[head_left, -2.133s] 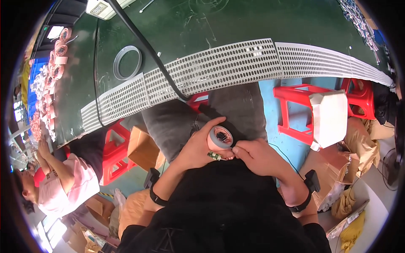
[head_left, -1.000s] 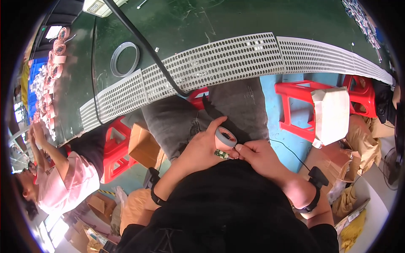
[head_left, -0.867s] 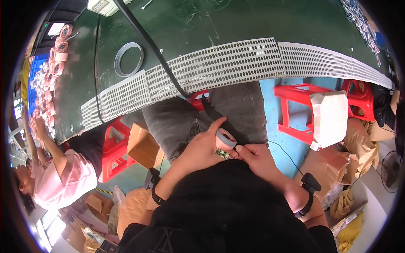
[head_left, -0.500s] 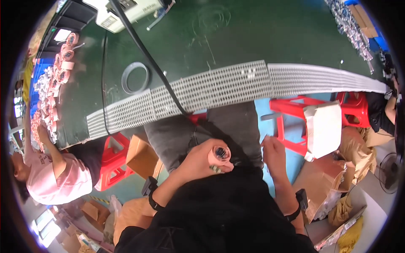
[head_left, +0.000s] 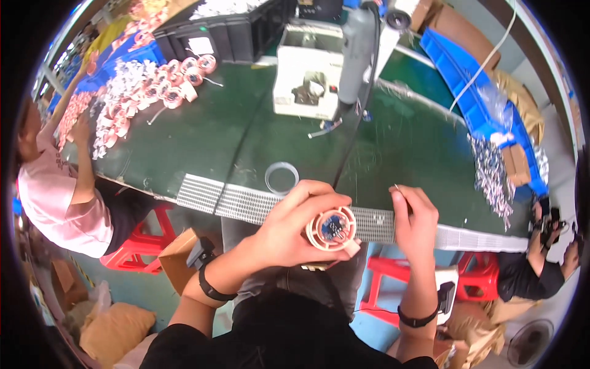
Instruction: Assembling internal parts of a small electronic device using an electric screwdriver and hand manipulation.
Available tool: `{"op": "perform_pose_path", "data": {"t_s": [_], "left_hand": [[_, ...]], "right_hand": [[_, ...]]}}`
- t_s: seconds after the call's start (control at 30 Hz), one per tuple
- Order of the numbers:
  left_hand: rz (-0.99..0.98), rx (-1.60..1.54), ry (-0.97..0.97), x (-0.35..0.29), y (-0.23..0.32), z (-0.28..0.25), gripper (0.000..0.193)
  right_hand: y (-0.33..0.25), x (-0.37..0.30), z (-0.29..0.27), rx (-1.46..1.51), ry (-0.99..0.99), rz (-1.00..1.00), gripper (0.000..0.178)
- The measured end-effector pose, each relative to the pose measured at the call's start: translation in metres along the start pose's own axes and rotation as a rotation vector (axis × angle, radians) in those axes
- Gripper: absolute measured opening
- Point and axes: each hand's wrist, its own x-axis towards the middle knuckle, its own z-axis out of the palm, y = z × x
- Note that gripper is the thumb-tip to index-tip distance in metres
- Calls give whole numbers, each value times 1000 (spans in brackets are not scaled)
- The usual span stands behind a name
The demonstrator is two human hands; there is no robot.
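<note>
My left hand [head_left: 294, 226] is wrapped round a pale pink round plastic housing [head_left: 352, 246], its open end facing up. Inside the ring sits a small blue circuit board [head_left: 332, 227] with wires and pins. Off to its right, my right hand [head_left: 418, 221] is raised with thumb and forefinger pinched together. A thin tip shows above those fingers, too small to name. Both hands are over the near edge of the green table [head_left: 246, 129], apart from each other. A grey ring [head_left: 268, 178] lies on the table just beyond my left hand.
Pink housings [head_left: 174, 96] and white parts are heaped at the left, near a co-worker in a pink shirt [head_left: 58, 197]. A white machine [head_left: 289, 98] and grey cylinder [head_left: 358, 55] stand ahead. Blue bins [head_left: 452, 74] line the right. A perforated strip [head_left: 196, 190] edges the table.
The view has tilted up, showing more of the table. Both hands have risen from near my lap to the table edge. The housing has come up with my left hand.
</note>
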Motion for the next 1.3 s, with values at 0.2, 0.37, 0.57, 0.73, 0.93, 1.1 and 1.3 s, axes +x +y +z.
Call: {"op": "perform_pose_path", "data": {"t_s": [0.2,0.37,0.57,0.73,0.93,1.1,1.3], "left_hand": [[10,177,26,17,-31,-44,66],[-127,152,-94,27,-59,-60,61],[-283,74,-312,42,-75,-45,53],[-242,15,-395,57,-81,-32,51],[-269,26,-385,61,-96,-19,53],[-198,65,-319,56,-102,-16,52],[-171,55,-288,53,-102,-14,53]], "right_hand": [[44,57,28,-184,-195,-36,15],[37,79,46,-2,-55,-115,33],[-26,152,80,607,-31,-154,74],[-32,166,89,753,-68,-57,63],[-5,108,71,411,351,-335,60],[-24,88,49,95,-263,-277,17],[-34,109,40,-142,-515,-380,11]]}}
